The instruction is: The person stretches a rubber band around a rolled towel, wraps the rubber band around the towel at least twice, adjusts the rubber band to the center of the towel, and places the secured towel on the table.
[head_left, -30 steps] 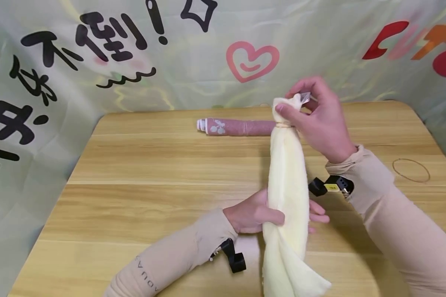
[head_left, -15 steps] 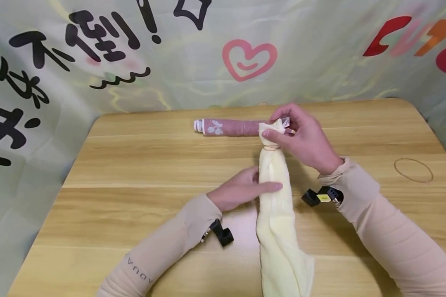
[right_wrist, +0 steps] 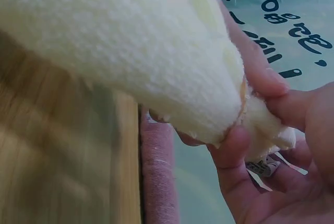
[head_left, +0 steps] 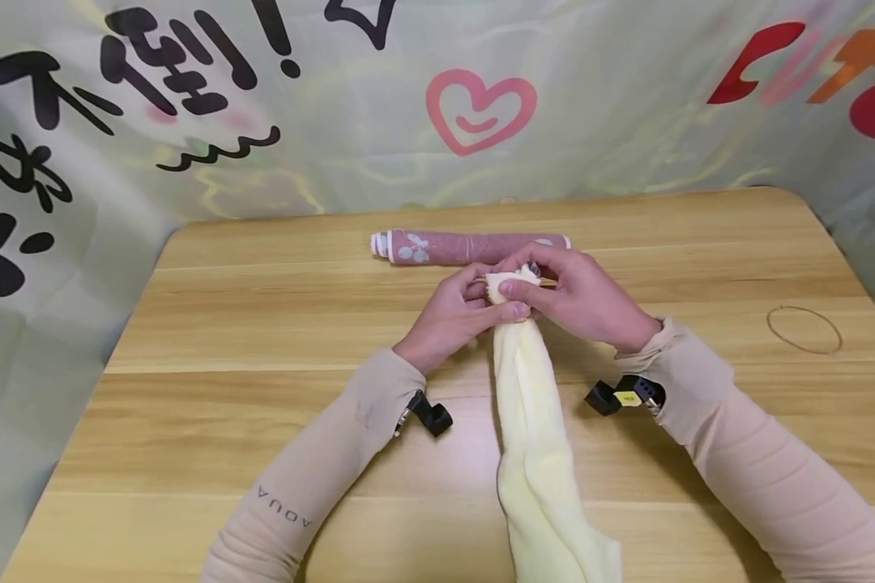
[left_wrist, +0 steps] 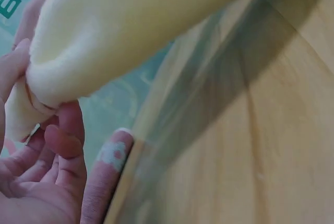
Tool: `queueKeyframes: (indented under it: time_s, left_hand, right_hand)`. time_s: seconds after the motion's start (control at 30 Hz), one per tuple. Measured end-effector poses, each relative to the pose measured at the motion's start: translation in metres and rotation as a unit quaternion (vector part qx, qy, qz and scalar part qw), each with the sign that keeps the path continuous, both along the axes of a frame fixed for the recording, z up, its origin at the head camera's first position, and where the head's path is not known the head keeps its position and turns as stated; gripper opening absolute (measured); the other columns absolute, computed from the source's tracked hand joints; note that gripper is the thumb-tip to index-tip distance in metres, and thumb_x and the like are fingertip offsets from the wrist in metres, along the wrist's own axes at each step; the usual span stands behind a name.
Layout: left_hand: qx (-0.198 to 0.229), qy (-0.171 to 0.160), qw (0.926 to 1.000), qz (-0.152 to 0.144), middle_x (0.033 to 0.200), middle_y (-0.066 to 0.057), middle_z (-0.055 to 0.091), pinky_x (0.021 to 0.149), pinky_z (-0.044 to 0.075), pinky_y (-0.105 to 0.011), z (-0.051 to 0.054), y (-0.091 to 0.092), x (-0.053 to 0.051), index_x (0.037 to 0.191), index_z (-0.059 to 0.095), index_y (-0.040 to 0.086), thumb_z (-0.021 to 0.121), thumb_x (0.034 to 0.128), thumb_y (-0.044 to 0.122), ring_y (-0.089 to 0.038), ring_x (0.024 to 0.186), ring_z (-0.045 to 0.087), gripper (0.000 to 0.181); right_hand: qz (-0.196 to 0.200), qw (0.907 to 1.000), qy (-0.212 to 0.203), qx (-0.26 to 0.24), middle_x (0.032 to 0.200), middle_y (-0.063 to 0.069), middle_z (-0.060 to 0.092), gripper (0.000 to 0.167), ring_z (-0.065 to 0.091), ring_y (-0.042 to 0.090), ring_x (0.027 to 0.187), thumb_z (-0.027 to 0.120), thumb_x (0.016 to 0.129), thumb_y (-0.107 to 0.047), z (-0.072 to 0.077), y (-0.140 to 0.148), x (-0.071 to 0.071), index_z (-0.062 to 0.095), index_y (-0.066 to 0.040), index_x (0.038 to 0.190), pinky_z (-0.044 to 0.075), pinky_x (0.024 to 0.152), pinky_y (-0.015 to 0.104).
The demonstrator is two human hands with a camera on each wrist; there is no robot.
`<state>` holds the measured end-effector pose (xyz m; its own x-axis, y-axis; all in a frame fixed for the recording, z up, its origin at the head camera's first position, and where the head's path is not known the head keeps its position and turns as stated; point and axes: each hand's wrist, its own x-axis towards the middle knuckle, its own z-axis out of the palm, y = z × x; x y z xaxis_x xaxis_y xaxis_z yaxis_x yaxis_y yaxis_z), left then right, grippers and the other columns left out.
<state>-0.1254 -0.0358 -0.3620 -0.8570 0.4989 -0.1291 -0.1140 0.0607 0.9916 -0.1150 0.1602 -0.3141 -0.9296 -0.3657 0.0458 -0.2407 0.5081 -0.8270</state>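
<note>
A cream towel [head_left: 528, 421] is bunched lengthwise, its narrow top end held up and its lower part hanging toward the front. Near that end a thin rubber band [right_wrist: 243, 96] circles it, mostly covered by fingers in the head view. My left hand [head_left: 448, 314] grips the neck of the towel, thumb across the front, fingers behind. Above the band, my right hand [head_left: 591, 298] pinches the gathered tip between thumb and fingers. A small label [right_wrist: 263, 166] sticks out of the tip beside the right fingers.
Behind the hands, a rolled mauve towel [head_left: 459, 248] lies along the back of the wooden table [head_left: 262, 437]. A loose rubber band [head_left: 804, 329] lies at the right. A printed cloth backdrop [head_left: 379, 146] rises behind the table.
My left hand has slid up the towel from its middle to the banded neck. The right hand, still pinching the tip, has come down and left, and the rolled towel's right end shows.
</note>
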Motion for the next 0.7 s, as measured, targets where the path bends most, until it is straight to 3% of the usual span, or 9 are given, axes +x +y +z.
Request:
queueKeyframes:
  time_s: [0.13,0.23,0.33,0.4,0.47,0.57,0.7]
  left_hand:
    - [0.0,-0.003,1.0,0.007,0.119,-0.005,0.076,0.063,0.045,-0.027,-0.006,0.0,-0.003,0.13,0.057,0.019,0.075,0.0959,0.027,-0.01,0.082,0.062,0.04]
    - [0.0,-0.008,0.9996,0.027,0.123,-0.009,0.074,0.07,0.052,-0.024,-0.01,0.001,-0.005,0.138,0.056,0.017,0.073,0.0974,0.027,-0.009,0.088,0.065,0.044]
    - [0.003,-0.015,0.9987,0.049,0.122,-0.011,0.071,0.074,0.055,-0.021,-0.015,0.0,-0.008,0.139,0.059,0.013,0.07,0.0982,0.025,-0.008,0.092,0.066,0.044]
    - [0.004,-0.013,0.9981,0.06,0.12,-0.012,0.069,0.074,0.056,-0.02,-0.018,0.0,-0.009,0.137,0.061,0.011,0.068,0.0984,0.023,-0.008,0.092,0.065,0.041]
    - [0.004,-0.005,0.9977,0.067,0.12,-0.012,0.068,0.074,0.054,-0.02,-0.02,-0.001,-0.011,0.135,0.063,0.011,0.067,0.0984,0.023,-0.009,0.091,0.063,0.039]
    - [-0.004,0.011,0.9966,0.082,0.119,-0.01,0.068,0.077,0.055,-0.02,-0.022,-0.002,-0.012,0.131,0.066,0.012,0.067,0.0977,0.023,-0.009,0.094,0.063,0.036]
    - [-0.014,0.032,0.9945,0.099,0.111,-0.002,0.072,0.08,0.054,-0.019,-0.023,-0.002,-0.014,0.123,0.07,0.014,0.069,0.0967,0.025,-0.006,0.091,0.064,0.029]
  right_hand:
    - [-0.004,0.9997,-0.018,-0.016,0.124,0.006,0.066,0.022,0.06,0.02,0.106,0.06,0.105,-0.027,-0.003,-0.001,0.0,0.069,-0.012,0.118,0.059,0.079,0.025]
    - [-0.042,0.9988,-0.011,-0.024,0.131,0.01,0.061,0.03,0.066,0.026,0.108,0.058,0.107,-0.031,-0.004,-0.001,0.002,0.064,-0.01,0.126,0.063,0.081,0.034]
    - [-0.101,0.9941,0.037,-0.005,0.128,0.011,0.06,0.032,0.066,0.024,0.111,0.063,0.103,-0.031,-0.006,0.0,0.005,0.061,-0.009,0.126,0.061,0.081,0.029]
    - [-0.118,0.9892,0.086,0.015,0.118,0.009,0.064,0.023,0.065,0.02,0.104,0.068,0.1,-0.024,-0.008,0.0,0.008,0.066,-0.008,0.117,0.056,0.078,0.02]
    - [-0.104,0.984,0.141,0.033,0.105,0.006,0.067,0.014,0.064,0.015,0.092,0.072,0.095,-0.014,-0.012,-0.001,0.011,0.07,-0.008,0.107,0.054,0.071,0.016]
    - [-0.051,0.9725,0.22,0.057,0.088,0.002,0.068,0.008,0.059,0.011,0.077,0.074,0.089,-0.003,-0.016,-0.006,0.015,0.073,-0.01,0.094,0.05,0.063,0.017]
    - [-0.003,0.9577,0.277,0.08,0.086,0.001,0.069,0.012,0.06,0.012,0.073,0.077,0.084,-0.001,-0.02,-0.011,0.018,0.075,-0.011,0.09,0.052,0.062,0.027]
